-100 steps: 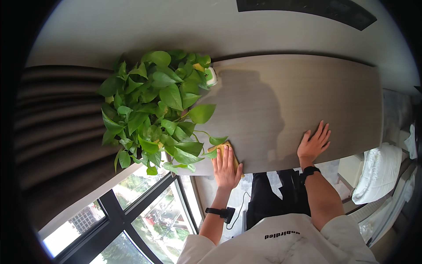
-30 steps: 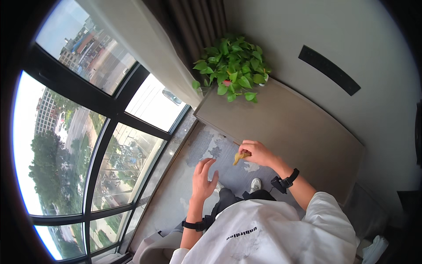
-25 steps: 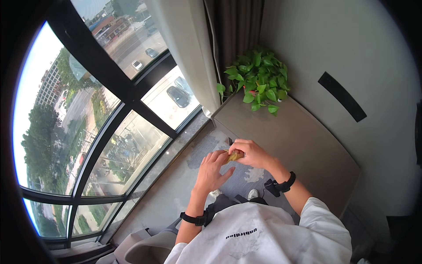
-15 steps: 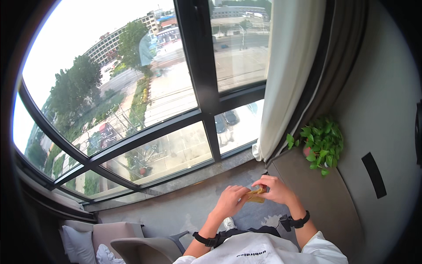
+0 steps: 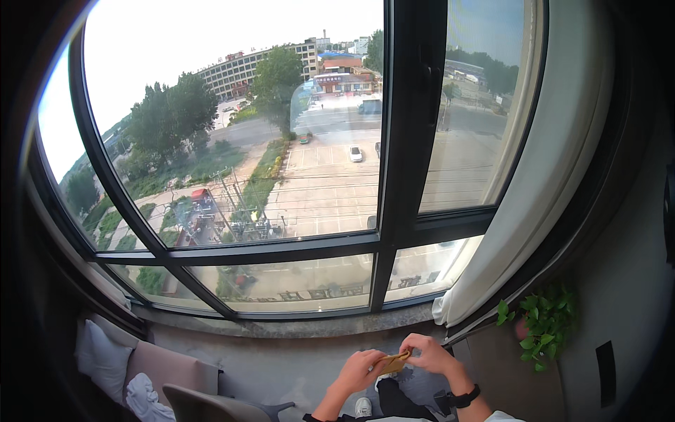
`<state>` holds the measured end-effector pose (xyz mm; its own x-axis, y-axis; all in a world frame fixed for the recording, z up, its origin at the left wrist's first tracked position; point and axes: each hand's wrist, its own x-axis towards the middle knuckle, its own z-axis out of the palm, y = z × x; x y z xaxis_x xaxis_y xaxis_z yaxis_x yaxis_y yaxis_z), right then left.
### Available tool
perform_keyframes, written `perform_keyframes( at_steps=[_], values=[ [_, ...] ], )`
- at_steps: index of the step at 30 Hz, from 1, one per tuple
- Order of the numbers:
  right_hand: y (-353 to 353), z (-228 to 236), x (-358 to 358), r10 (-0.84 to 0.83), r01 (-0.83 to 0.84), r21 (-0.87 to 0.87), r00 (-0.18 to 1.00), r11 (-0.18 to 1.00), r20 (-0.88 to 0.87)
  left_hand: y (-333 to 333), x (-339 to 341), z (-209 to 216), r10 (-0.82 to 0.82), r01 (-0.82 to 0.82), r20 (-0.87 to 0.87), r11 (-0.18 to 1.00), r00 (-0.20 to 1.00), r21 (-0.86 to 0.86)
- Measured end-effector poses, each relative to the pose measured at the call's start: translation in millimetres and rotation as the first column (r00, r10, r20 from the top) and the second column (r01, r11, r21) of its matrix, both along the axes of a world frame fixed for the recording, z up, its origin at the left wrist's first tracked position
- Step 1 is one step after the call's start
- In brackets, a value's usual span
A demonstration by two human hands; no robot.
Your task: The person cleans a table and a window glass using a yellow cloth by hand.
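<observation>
In front of my body, low in the head view, both hands hold a small flat mustard-yellow item [image 5: 395, 365]. Its exact kind cannot be made out. My left hand [image 5: 358, 371] pinches its left end, fingers bent over the top. The right end sits between the thumb and fingers of my right hand [image 5: 430, 355]. Part of the item is hidden behind the fingers. A black strap [image 5: 465, 398] with a small dark block goes round my right wrist.
A large dark-framed window [image 5: 302, 253] fills the view ahead, with a white curtain [image 5: 517, 218] at its right. On a brown cabinet [image 5: 510, 369] at the right stands a leafy potted plant [image 5: 545, 323]. A grey chair [image 5: 211, 406] and a pink sofa [image 5: 169, 369] are at lower left.
My view has tilted up and turned, so the window looks more level and my hands sit lower in the picture. Both hands still hold the yellow item.
</observation>
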<state>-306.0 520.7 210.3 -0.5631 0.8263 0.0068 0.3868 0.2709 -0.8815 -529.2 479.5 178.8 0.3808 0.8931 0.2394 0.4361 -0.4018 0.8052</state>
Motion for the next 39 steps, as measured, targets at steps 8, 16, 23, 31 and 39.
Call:
perform_keyframes(
  at_steps=[8,16,23,31,39],
  values=[
    [81,-17,23,-0.075,0.088,0.226,0.995,0.970,-0.064,88,9,12,-0.032,0.028,-0.192,0.999,0.981,-0.022],
    [154,-8,29,-0.172,0.172,0.027,0.985,0.985,0.000,167,15,33,0.008,0.018,-0.286,0.996,0.958,0.088],
    [201,20,-27,-0.163,0.120,-0.170,0.949,0.978,-0.270,203,-27,46,0.187,-0.148,-0.236,0.974,0.954,0.173],
    [244,51,-94,-0.319,0.356,-0.024,0.803,0.934,-0.503,268,-80,82,0.288,-0.249,-0.022,0.861,0.957,0.444],
    [276,91,-162,-0.394,0.646,0.066,0.540,0.760,-0.744,306,-109,137,0.527,-0.429,0.102,0.547,0.844,0.719]
  ],
)
